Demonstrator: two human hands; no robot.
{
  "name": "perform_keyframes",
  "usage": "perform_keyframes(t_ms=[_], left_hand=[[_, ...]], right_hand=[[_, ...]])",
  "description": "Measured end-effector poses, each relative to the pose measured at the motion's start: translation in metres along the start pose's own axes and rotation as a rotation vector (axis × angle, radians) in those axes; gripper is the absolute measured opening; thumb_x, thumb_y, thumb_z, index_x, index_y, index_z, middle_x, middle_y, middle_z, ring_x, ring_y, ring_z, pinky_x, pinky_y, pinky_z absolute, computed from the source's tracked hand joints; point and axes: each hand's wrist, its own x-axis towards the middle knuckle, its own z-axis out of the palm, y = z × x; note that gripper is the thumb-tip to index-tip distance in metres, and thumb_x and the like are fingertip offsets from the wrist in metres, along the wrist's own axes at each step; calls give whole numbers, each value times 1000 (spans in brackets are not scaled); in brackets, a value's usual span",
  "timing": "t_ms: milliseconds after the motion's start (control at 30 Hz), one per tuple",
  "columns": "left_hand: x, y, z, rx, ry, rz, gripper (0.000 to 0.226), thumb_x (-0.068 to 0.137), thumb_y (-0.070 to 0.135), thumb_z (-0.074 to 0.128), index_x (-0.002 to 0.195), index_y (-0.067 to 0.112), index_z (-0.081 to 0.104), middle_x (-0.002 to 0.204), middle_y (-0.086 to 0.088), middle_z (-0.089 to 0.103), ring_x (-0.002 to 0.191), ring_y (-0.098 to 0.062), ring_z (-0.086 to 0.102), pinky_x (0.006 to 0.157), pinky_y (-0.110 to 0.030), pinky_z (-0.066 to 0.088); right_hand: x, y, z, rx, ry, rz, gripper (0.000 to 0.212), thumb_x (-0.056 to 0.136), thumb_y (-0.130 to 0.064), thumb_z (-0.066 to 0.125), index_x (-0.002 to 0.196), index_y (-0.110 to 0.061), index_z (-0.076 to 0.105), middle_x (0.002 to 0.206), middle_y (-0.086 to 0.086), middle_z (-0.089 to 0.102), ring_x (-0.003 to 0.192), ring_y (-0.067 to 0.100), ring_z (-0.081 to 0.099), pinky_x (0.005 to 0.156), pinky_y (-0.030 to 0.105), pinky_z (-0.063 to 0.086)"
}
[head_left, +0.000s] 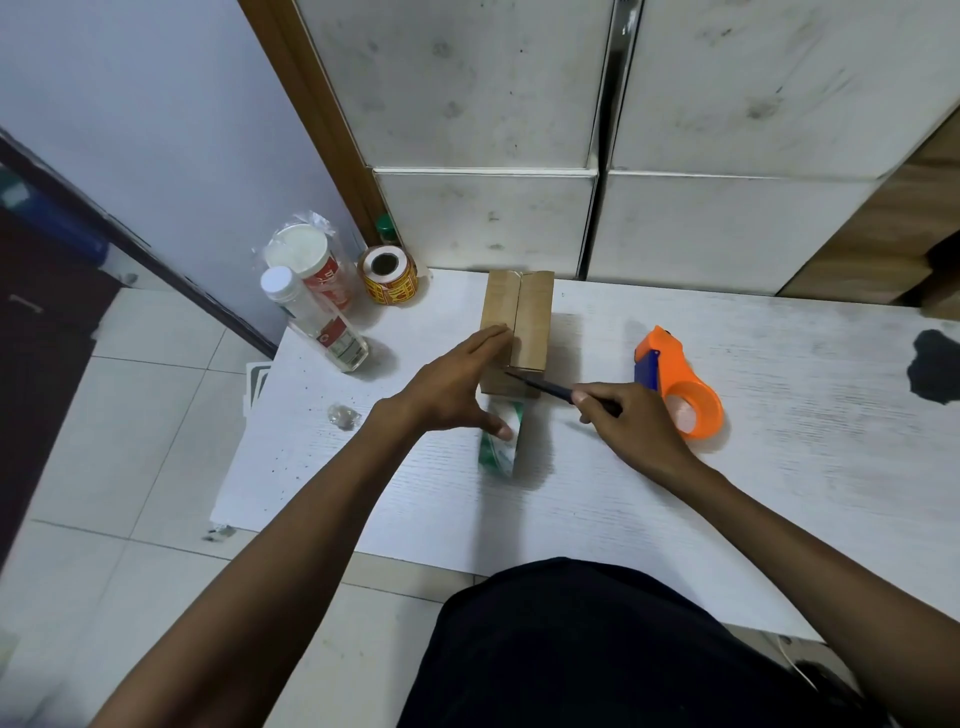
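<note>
A small brown cardboard box (530, 322) stands on the white table (675, 499), its two top flaps meeting in a centre seam. My left hand (457, 389) lies flat on the left flap with straight fingers, thumb hanging down over a green-and-white tape roll (501, 452) just in front of the box. My right hand (631, 421) grips a thin dark pointed tool (540, 385), like a pen or small blade. Its tip touches the near end of the box's seam.
An orange tape dispenser (680, 387) lies right of the box. Two clear jars (317, 306) with white lids and a yellow-red label roll (388, 274) stand at the table's back left. White cabinets (519, 130) rise behind the table. A black stain (935, 369) marks the right edge.
</note>
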Motion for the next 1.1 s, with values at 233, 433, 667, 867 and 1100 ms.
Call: perform_keyframes(t_ms=[233,433,667,867,1100], left_hand=[[-1,-3,6,15,-9,9,133,56,51,93,159,19,15,167,6,9,153,-15,14,116,-40,38],[-4,-1,6,59,-37,7,139,53,57,91,159,23,7,168,10,0,154,-15,7,112,-46,43],[-5,1,6,78,-59,-4,142,54,57,91,159,22,3,168,10,-4,155,-13,-4,113,-50,41],[-6,1,5,76,-65,-10,143,53,58,91,159,22,1,167,12,-6,154,-11,-9,111,-52,43],[-5,0,5,66,-63,-18,144,52,58,91,159,22,3,168,12,-5,154,-11,-8,111,-53,42]], right_hand=[[7,-9,-5,-99,-25,-133,23,93,-27,62,110,-19,74,99,-4,77,78,-3,63,66,7,43],[12,-27,0,-160,-54,-198,23,92,-23,64,111,-16,74,100,3,77,86,11,68,77,25,55],[15,-30,4,-199,-52,-204,23,92,-22,63,111,-15,74,98,5,77,82,19,70,75,35,54],[20,-34,8,-190,-102,-210,22,91,-21,64,109,-14,75,102,3,77,83,3,63,71,0,40],[21,-36,13,-198,-110,-224,22,91,-19,63,109,-14,75,100,4,77,81,1,60,71,3,38]])
